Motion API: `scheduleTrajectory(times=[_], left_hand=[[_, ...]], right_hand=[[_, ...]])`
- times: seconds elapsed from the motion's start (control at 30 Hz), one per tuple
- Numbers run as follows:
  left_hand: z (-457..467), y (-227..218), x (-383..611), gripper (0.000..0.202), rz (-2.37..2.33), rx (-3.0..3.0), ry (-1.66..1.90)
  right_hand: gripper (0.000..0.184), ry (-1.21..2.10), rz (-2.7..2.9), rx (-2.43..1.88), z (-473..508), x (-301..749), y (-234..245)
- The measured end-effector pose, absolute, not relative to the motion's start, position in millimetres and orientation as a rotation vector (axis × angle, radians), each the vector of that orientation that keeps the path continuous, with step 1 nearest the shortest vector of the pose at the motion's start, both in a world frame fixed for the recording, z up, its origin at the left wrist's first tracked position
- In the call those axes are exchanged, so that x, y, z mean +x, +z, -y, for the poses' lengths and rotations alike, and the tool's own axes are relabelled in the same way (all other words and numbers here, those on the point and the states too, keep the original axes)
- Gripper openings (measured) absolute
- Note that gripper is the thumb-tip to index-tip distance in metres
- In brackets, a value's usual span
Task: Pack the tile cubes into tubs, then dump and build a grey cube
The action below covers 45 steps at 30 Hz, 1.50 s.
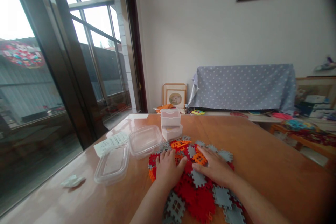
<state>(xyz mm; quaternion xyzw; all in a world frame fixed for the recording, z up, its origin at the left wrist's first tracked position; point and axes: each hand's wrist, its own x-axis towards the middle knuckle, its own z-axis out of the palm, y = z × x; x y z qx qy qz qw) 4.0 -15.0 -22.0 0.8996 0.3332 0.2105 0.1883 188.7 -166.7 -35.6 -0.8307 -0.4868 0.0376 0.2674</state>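
Observation:
A spread-out heap of plastic interlocking tiles in red, grey and orange lies on the table in front of me. My left hand [169, 166] rests palm down on the heap's left side, fingers apart. On the right side, my right hand [214, 164] also lies over the tiles with its fingers spread. Beside its thumb are an orange tile [200, 158] and a grey tile [198, 178]. Red tiles [198, 197] fill the near middle. A grey window-pattern tile [175, 206] lies near my left forearm. Whatever is under my palms is hidden.
Two stacked clear plastic boxes [170, 117] stand behind the heap. To the left lie a clear container [112, 164], another clear tray or lid [145, 140], a paper with writing [107, 145] and a crumpled white wad [72, 181] on the wooden table [275, 168].

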Motion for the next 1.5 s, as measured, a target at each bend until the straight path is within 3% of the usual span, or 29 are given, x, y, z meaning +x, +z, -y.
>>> scheduleTrajectory(times=[0.2,0.4,0.63,0.87,1.07,1.23,1.5], left_hand=[[19,-19,5,0.041,-0.816,2.477,0.600],[22,-13,4,0.037,-0.599,2.384,0.716],[28,-22,12,0.041,-0.277,2.078,0.779],[27,-15,12,0.032,-0.318,1.804,0.725],[11,-24,16,0.024,-0.465,1.789,0.869],[-3,-28,17,0.031,-0.570,1.703,0.973],[-23,-20,2,0.042,-0.848,1.248,1.208]], right_hand=[[0.096,0.249,1.483,-2.173,174,164,-28],[0.108,0.170,1.515,-2.145,178,158,-39],[0.094,0.100,1.411,-2.034,176,162,-46],[0.067,-0.006,1.263,-1.996,181,175,-45],[0.060,-0.028,1.113,-1.910,181,187,-53],[0.062,0.190,1.084,-1.721,178,187,-62],[0.049,0.047,0.977,-1.820,181,202,-70]])
